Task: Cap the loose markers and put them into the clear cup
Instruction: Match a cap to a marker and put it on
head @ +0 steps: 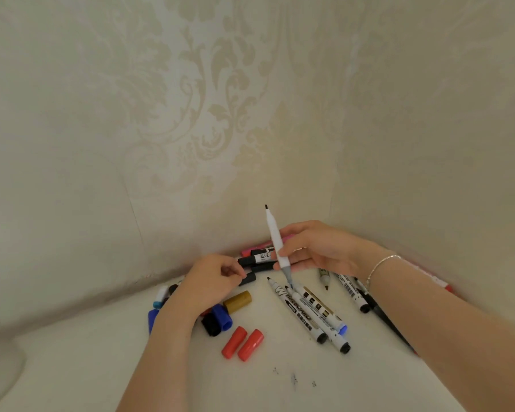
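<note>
one head-worn view looks forward and down from close above the white table, facing the patterned wall behind it. the table fills only the lower third, the wall everything above it.

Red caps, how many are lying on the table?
2. One red cap and a second red cap lie side by side on the table, in front of the left hand. More could be hidden under that hand.

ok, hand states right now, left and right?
Left hand: pinching a black cap.
Right hand: holding an uncapped white marker, roughly upright.
</note>
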Tool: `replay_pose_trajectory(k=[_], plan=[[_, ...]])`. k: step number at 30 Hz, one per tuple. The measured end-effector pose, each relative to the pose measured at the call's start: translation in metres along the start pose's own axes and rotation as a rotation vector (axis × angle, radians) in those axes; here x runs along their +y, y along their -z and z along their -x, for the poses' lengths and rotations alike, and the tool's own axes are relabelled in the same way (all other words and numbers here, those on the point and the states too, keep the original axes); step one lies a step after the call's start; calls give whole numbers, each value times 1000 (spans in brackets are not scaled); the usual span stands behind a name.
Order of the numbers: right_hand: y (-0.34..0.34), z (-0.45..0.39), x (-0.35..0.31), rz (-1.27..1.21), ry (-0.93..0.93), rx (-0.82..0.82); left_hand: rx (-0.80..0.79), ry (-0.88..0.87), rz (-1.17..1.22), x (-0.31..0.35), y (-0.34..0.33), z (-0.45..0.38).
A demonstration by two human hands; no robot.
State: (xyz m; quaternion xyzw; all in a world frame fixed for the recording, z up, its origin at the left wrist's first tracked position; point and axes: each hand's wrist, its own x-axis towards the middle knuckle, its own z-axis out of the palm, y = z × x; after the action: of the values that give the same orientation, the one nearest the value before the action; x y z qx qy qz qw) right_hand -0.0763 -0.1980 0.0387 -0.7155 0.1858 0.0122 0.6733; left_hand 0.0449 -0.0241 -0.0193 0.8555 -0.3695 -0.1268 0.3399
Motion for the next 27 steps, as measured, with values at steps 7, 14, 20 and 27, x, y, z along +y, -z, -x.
replay_pose_trajectory(k=[7,14,20,27], plan=[[-20,10,2,-27,-14,14,-55,23,-11,5,8,5],[-39,14,4,-81,-14,-6,16,79,15,-10,31,27],[-58,14,2,-88,-6,-30,125,130,32,-34,45,39],[-71,14,4,-33,-6,-74,349,150,215,-53,51,44]])
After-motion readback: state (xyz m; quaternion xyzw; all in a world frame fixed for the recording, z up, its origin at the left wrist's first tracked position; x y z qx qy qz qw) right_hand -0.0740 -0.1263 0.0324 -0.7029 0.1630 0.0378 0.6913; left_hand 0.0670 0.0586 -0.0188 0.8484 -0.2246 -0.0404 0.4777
